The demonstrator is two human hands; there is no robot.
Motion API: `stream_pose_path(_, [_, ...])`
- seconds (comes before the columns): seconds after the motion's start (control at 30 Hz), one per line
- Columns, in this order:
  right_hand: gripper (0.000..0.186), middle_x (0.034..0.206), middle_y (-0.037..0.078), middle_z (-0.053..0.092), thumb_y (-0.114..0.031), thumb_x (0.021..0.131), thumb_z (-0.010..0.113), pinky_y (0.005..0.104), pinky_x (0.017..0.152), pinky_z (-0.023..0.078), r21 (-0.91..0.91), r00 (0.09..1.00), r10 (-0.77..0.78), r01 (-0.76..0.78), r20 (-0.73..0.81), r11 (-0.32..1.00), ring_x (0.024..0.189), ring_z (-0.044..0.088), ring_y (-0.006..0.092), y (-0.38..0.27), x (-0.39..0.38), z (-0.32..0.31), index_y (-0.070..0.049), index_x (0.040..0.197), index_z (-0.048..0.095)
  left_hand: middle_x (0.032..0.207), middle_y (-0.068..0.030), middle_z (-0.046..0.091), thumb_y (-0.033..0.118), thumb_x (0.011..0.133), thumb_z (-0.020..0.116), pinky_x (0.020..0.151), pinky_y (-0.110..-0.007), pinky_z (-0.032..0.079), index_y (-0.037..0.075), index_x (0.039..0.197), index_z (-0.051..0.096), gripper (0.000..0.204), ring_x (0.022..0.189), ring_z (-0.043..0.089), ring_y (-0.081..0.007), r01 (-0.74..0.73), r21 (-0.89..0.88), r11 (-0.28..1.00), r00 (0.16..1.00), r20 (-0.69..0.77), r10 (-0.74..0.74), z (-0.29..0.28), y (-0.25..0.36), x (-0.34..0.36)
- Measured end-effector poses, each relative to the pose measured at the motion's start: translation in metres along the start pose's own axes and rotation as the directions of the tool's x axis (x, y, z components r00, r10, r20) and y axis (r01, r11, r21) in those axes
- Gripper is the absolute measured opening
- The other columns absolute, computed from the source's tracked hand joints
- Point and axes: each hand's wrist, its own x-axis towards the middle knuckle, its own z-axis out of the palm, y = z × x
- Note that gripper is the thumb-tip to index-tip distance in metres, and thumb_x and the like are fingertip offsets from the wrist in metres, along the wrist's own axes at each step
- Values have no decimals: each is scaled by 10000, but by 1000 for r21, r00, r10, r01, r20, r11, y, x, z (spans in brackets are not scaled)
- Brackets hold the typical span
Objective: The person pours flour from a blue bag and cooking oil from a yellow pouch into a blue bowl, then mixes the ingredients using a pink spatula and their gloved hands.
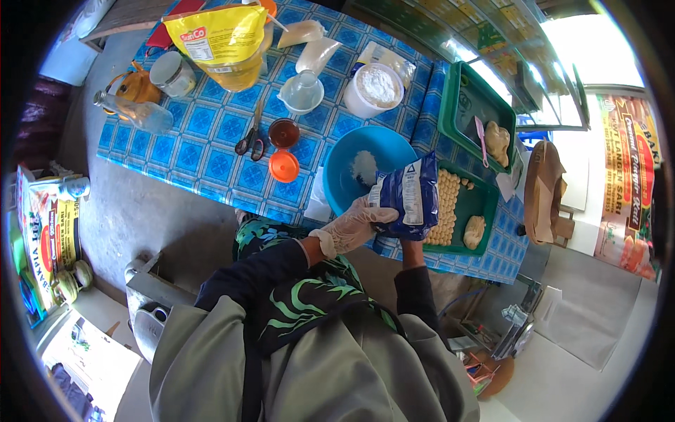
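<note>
A dark blue and white plastic bag (pixel 411 200) is tilted over the right side of a round blue basin (pixel 335 181). A small heap of white powder (pixel 364 167) lies on the basin's bottom. My left hand (pixel 357 224), in a thin clear glove, is closed on the bag's left side. From below, my right hand (pixel 413 247) supports the bag; its fingers are mostly hidden behind it. To the right of the bag, a green tray (pixel 484 190) holds rows of small pale dough balls (pixel 444 207) and a larger dough lump (pixel 474 232).
Beyond the basin stands a white tub of flour (pixel 357 105). Another green tray (pixel 450 123) holds dough and a pink spatula (pixel 481 141). Scissors (pixel 252 137), an orange lid (pixel 283 167), a glass bottle (pixel 140 116) and a yellow oil pouch (pixel 225 49) are on the checked blue tablecloth (pixel 204 151).
</note>
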Motion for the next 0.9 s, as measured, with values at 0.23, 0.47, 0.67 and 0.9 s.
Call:
stream_pose_path(0.23, [278,916,132,642,-194,887,551,352,729,458,-44,994,40,-36,101,998,829,598,197,-4,10,15,34,1039,594,1142,-43,641,64,833,708,965,-328,471,63,1212,571,403,1023,619,-146,-38,-3,999,999,-39,38,4,12,-6])
stream_pose_path(0.47, [252,877,137,641,-154,841,580,349,687,454,-77,990,10,1,144,997,795,600,193,-4,24,20,34,1007,607,1149,-45,639,75,843,699,974,-337,467,62,1229,560,411,1028,619,-146,-47,4,999,997,-54,47,-3,13,-2])
stream_pose_path(0.67, [235,844,142,640,-120,802,605,346,650,451,-176,985,-118,140,127,974,765,601,189,-11,24,-8,33,979,618,1231,-49,596,129,863,686,1018,-368,440,57,1300,498,481,1112,586,-178,-36,-59,998,999,-18,35,-3,10,-2])
stream_pose_path(0.9, [139,591,65,583,-112,789,633,295,533,408,-216,771,605,-568,199,795,570,545,128,-103,22,-43,23,763,657,1251,-76,581,179,850,709,1042,-384,428,44,1300,487,520,1151,566,-198,-60,-66,996,998,-31,58,-20,12,-2])
